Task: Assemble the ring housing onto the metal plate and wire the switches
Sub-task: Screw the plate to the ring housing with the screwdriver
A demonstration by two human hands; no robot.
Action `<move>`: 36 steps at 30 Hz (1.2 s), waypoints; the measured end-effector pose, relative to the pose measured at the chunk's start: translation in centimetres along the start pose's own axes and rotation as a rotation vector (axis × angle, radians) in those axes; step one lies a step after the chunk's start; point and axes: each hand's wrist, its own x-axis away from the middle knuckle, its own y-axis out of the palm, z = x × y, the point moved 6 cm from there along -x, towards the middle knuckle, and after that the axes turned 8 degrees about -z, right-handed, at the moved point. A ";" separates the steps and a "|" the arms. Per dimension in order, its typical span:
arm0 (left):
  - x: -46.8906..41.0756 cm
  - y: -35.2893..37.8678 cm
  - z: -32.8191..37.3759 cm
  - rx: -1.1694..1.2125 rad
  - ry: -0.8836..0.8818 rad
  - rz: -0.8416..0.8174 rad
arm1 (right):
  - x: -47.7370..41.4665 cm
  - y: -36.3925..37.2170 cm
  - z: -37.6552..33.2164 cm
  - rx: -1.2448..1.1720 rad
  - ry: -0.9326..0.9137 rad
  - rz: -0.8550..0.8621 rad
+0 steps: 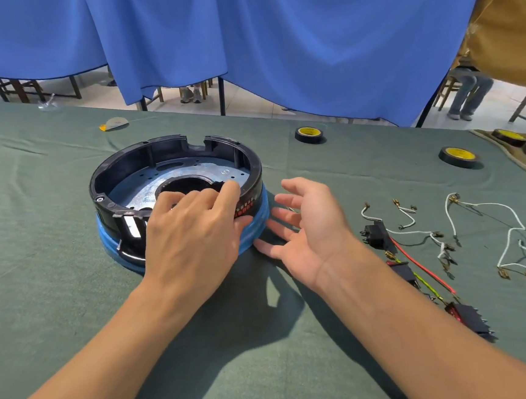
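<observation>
Forearms (81, 390) come in from the near edge over the green desk (40, 282). At the near right lie the switches (469, 318), black with red faces. They are strung on a red wire (420, 265) and a yellow-green one and lie within easy reach of the right hand, probably for the wiring step, which looks not yet begun.

Further in, the left hand (191, 234) lies over the near wall of the housing (171, 153). Its fingers curl over the rim and its thumb sits on the outside, so it grasps the wall, seemingly to steady the ring or press it home. The right hand (311, 227) is released, palm turned up and fingers spread. It is just beside the right flank of the housing and holds nothing; it may be about to brace or turn that side.

The housing sits left of centre on the desk, and the metal plate (146, 187) shows inside it as its floor. A blue band (258, 218) runs round its base. Whether the two are fully seated I cannot tell.

Right of the hands, loose white wires (478, 209) with brass terminals are spread apart, likely so that each can be picked singly. Beyond them stand two tape rolls (309, 134), well apart, and a blue curtain (304, 36) hangs at the far edge
</observation>
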 end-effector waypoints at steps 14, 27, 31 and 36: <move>-0.5 -1.3 -0.5 0.027 -0.012 0.022 | 0.6 0.2 0.4 -0.003 0.215 -0.043; -0.1 -0.7 1.0 -0.162 0.041 -0.018 | -0.1 -1.1 -2.9 0.118 0.120 -0.115; -0.2 -0.9 0.5 -0.178 0.035 0.036 | -0.3 -1.4 -4.3 0.355 0.051 -0.181; -0.2 -0.4 0.8 -0.192 0.067 -0.002 | -0.6 -2.9 -7.7 1.518 -0.318 0.065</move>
